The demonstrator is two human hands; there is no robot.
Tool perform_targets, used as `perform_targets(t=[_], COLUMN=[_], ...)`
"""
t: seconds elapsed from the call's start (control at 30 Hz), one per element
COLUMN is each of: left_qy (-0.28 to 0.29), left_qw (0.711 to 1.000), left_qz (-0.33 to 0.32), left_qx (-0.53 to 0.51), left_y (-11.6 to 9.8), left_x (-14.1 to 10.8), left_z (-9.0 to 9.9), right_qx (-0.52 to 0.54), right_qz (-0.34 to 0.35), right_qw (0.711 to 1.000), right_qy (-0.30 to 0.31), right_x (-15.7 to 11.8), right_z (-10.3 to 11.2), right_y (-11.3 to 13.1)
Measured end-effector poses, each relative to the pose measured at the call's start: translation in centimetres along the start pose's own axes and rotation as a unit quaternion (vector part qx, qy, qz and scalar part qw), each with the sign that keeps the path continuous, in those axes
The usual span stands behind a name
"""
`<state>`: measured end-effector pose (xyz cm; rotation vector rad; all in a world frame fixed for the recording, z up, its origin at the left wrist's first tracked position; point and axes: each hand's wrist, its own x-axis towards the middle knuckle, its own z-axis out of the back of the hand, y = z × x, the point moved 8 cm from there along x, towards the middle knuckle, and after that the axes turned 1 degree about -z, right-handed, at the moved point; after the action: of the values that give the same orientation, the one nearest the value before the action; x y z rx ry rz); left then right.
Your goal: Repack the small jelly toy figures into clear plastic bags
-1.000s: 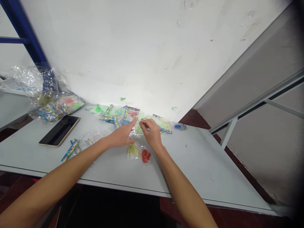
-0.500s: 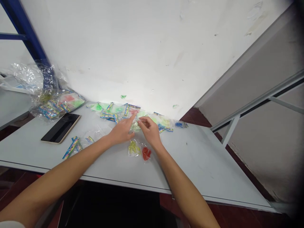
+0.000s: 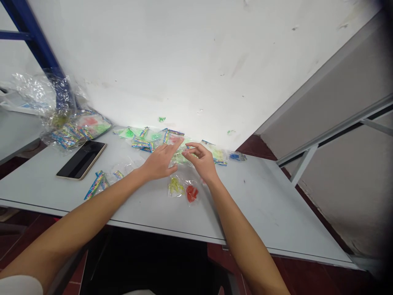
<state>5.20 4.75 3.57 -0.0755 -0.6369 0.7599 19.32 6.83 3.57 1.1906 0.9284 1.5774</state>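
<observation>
The left hand (image 3: 159,162) reaches in from the lower left with its fingers (image 3: 168,150) spread and unclenched, the forefinger tip among the small packets. The right hand (image 3: 201,160) has its fingers (image 3: 192,150) loosely curved and parted from the thumb, gripping nothing visible. Between the hands lies a clear plastic bag (image 3: 181,159) of pale green pieces, crinkled and shiny, in a loose row of small bags (image 3: 147,141) along the far edge of the grey table (image 3: 260,205), where it meets the white wall (image 3: 184,61). Whether the fingers touch that bag I cannot tell. Just nearer sit a yellow-green bag (image 3: 176,187) and a red bag (image 3: 192,193), side by side. The table's near edge runs below them, and its surface stretches right of the hands. A phone (image 3: 81,159) lies left, below a heap of crumpled packets (image 3: 80,131).
</observation>
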Motion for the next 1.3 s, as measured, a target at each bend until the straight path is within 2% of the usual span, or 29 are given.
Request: perform_targets(t=[0.1, 0.17, 0.33, 0.4, 0.47, 0.53, 0.63, 0.7, 0.8, 0.83, 0.9, 0.97, 1.3], left_qy=[-0.010, -0.017, -0.065, -0.095, -0.130, -0.157, -0.149, -0.123, -0.061, -0.040, -0.012, -0.007, -0.054], left_qw=[1.000, 1.000, 0.996, 0.988, 0.967, 0.921, 0.814, 0.737, 0.636, 0.613, 0.585, 0.577, 0.595], left_qz=[-0.003, 0.006, 0.043, 0.085, 0.157, 0.249, 0.359, 0.374, 0.351, 0.346, 0.344, 0.345, 0.367], left_qx=[-0.013, -0.021, -0.050, -0.086, -0.156, -0.256, -0.432, -0.550, -0.684, -0.709, -0.734, -0.740, -0.713], left_y=[-0.2, -0.1, 0.8, 1.7, 3.2, 5.0, 6.6, 6.6, 5.6, 5.2, 4.7, 4.5, 5.2], left_x=[0.0, 0.0, 0.2, 0.1, -0.1, -0.7, -1.5, -1.3, -0.6, -0.5, -0.5, -0.5, -0.8], left_z=[0.2, 0.4, 1.5, 2.0, 2.4, 2.2, 0.4, -0.9, -2.1, -2.4, -2.7, -2.8, -2.9], right_qx=[0.036, 0.052, 0.083, 0.093, 0.106, 0.123, 0.147, 0.161, 0.173, 0.172, 0.164, 0.158, 0.124], right_qz=[-0.020, -0.031, -0.033, -0.031, -0.036, -0.039, -0.049, -0.057, -0.060, -0.061, -0.066, -0.068, -0.086], right_qw=[0.998, 0.997, 0.995, 0.993, 0.990, 0.987, 0.984, 0.981, 0.979, 0.980, 0.981, 0.982, 0.985], right_qy=[0.052, 0.049, -0.033, -0.064, -0.083, -0.091, -0.093, -0.096, -0.089, -0.083, -0.074, -0.075, -0.085], right_x=[0.1, 0.2, 0.6, 0.6, 0.6, 0.5, 0.4, 0.3, 0.3, 0.2, 0.2, 0.2, 0.1], right_z=[-0.7, -0.7, 0.6, 1.3, 1.7, 1.8, 1.5, 1.3, 0.9, 0.8, 0.6, 0.6, 0.9], right_y=[-0.3, -0.8, -1.7, -1.8, -1.7, -1.6, -1.5, -1.5, -1.4, -1.4, -1.5, -1.7, -2.1])
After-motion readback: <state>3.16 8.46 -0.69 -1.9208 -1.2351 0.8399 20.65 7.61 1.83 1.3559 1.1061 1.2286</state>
